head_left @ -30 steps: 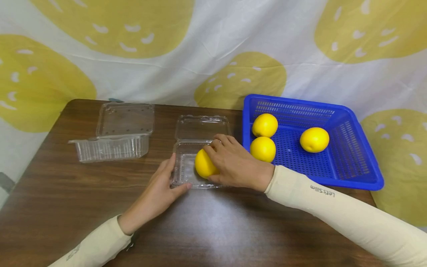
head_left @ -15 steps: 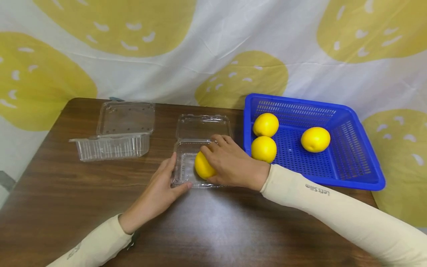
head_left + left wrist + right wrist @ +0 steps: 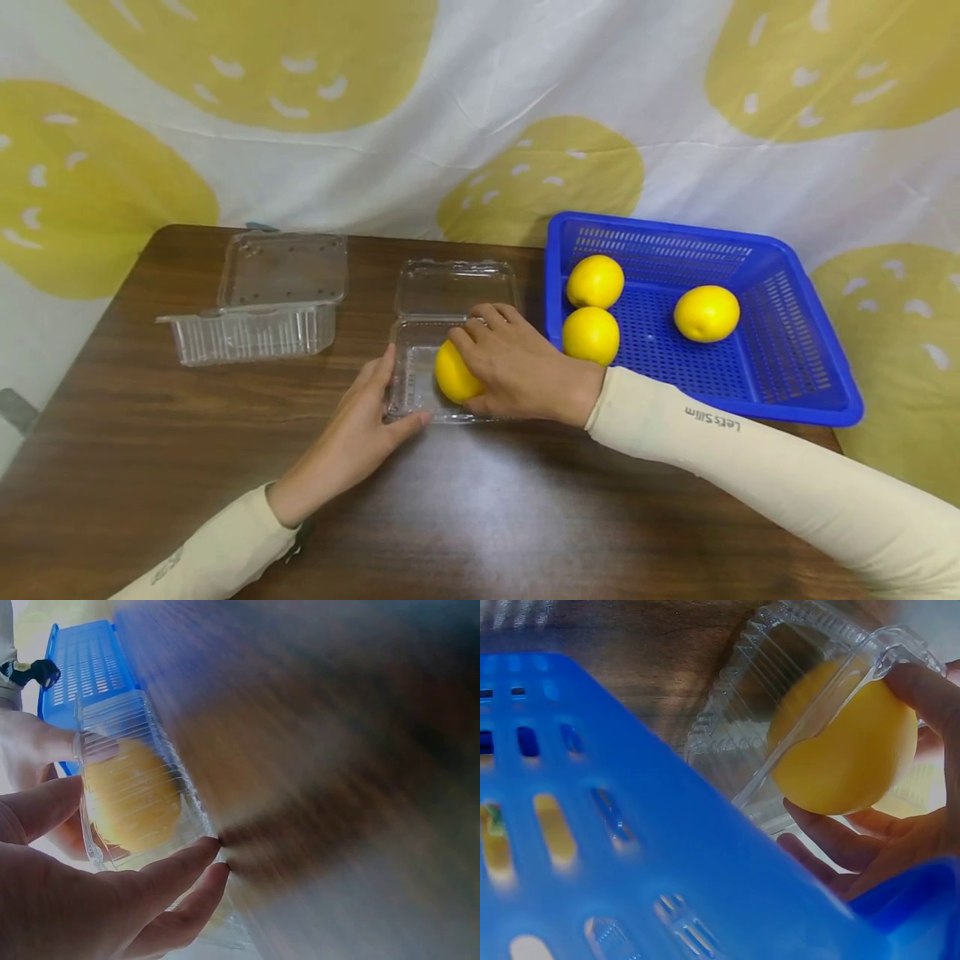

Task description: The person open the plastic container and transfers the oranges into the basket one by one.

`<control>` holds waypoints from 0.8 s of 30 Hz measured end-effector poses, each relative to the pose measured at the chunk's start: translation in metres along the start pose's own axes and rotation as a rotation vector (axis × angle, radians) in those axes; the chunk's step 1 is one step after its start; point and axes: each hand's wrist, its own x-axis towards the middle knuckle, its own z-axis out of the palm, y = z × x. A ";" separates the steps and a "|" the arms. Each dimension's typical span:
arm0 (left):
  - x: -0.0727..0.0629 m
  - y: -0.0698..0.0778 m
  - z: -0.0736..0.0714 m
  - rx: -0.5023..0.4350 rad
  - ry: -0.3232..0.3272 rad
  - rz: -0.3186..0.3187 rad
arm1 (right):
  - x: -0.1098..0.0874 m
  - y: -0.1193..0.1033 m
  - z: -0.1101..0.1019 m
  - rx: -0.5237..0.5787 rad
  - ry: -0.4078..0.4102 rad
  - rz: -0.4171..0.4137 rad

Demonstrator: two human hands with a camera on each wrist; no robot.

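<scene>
A hinged clear plastic container (image 3: 420,400) stands on the table with its lid (image 3: 456,287) folded back. My left hand (image 3: 360,417) rests against its left front corner, the thumb along the front rim and nearly straight fingers on the side wall. With curled fingers my right hand (image 3: 521,367) grips a round yellow fruit (image 3: 456,375) inside the container. The right wrist view shows thumb and fingers around that fruit (image 3: 855,750), partly behind the clear wall. Through the plastic in the left wrist view, the fruit (image 3: 135,799) looks low in the container.
To the right, a blue basket (image 3: 765,333) holds more yellow fruits: one (image 3: 595,282) and another (image 3: 591,335) by its left wall, a third (image 3: 707,314) farther right. A second clear container (image 3: 255,333) stands lid-up at the left. Behind the table hangs a patterned cloth (image 3: 390,167).
My right hand, with the yellow fruit in its grip, has shifted slightly left within the container. The left hand and the basket stay where they were.
</scene>
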 end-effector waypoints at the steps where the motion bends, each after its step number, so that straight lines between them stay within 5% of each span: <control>1: 0.000 0.000 0.000 0.000 0.000 -0.002 | 0.000 0.000 0.000 0.003 0.004 0.001; 24: 0.000 0.000 0.000 -0.004 0.007 0.000 | -0.014 0.000 -0.021 0.107 0.013 0.056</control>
